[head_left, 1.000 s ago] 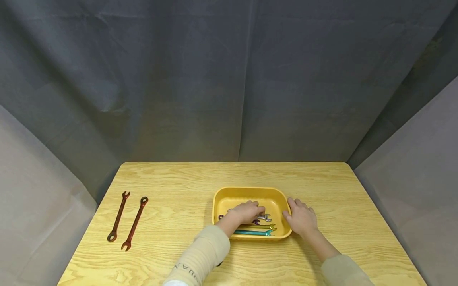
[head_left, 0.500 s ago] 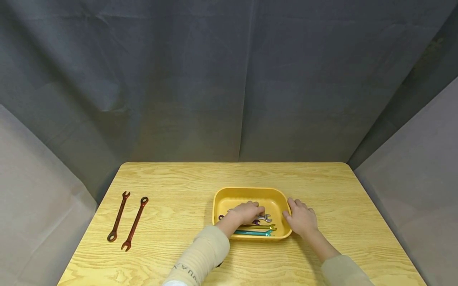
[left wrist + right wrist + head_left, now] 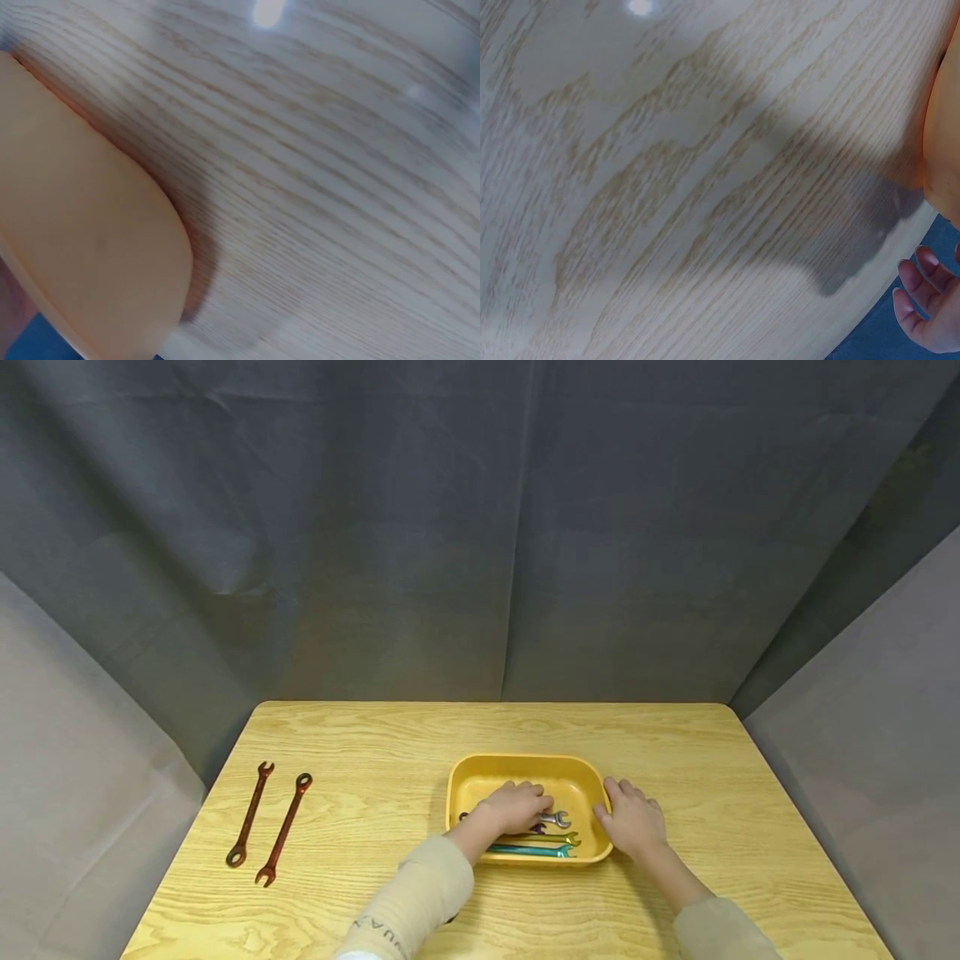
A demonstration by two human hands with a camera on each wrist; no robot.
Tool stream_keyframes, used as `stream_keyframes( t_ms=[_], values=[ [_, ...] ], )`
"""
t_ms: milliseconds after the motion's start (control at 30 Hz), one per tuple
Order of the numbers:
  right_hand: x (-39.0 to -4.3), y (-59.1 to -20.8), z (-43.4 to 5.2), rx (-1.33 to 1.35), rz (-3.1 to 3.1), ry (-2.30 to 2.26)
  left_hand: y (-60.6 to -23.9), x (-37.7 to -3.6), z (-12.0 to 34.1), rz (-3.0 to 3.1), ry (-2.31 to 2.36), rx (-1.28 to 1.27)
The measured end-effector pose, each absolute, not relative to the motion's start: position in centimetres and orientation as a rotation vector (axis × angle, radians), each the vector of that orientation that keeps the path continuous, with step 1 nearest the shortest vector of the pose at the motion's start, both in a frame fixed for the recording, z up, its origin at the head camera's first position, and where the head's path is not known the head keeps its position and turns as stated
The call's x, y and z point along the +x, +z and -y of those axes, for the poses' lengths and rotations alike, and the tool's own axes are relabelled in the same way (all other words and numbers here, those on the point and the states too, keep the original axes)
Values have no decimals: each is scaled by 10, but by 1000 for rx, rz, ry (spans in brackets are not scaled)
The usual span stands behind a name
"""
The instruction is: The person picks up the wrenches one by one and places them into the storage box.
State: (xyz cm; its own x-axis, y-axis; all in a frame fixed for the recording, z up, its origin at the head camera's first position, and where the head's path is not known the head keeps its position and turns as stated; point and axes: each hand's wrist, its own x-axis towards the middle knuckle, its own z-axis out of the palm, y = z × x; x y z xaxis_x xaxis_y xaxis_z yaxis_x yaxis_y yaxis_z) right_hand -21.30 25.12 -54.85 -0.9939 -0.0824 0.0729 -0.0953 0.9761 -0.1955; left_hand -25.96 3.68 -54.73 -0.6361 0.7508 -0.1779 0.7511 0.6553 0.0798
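In the head view a yellow tray (image 3: 525,763) holds several combination wrenches: a silver wrench (image 3: 559,819), a purple wrench (image 3: 539,829), a gold-green wrench (image 3: 558,838) and a teal wrench (image 3: 536,850). My left hand (image 3: 516,807) reaches into it with bent fingers over the silver wrench's shaft; the fingertips and thumb are hidden. At the tray's right rim my right hand (image 3: 636,820) holds on, thumb over the edge. The left wrist view shows only the tray's outer wall (image 3: 97,217) and a sliver of skin. Fingers (image 3: 919,281) appear at the right wrist view's edge.
Two red wrenches, a left one (image 3: 249,817) and a right one (image 3: 285,828), lie side by side on the left of the wooden table (image 3: 375,735). A dark grey curtain (image 3: 390,568) hangs behind the table, with pale panels (image 3: 67,760) at the sides.
My left hand has shifted very slightly left and its forearm has drawn back a little. The right hand, the tray and the red wrenches stay where they were.
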Motion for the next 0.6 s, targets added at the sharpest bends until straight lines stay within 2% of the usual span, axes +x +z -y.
stream_keyframes(
  t_ms=[600],
  values=[
    [-212, -547, -250, 140, 3060, 300, -541, -254, -22, -2833, -205, 1394]
  ],
)
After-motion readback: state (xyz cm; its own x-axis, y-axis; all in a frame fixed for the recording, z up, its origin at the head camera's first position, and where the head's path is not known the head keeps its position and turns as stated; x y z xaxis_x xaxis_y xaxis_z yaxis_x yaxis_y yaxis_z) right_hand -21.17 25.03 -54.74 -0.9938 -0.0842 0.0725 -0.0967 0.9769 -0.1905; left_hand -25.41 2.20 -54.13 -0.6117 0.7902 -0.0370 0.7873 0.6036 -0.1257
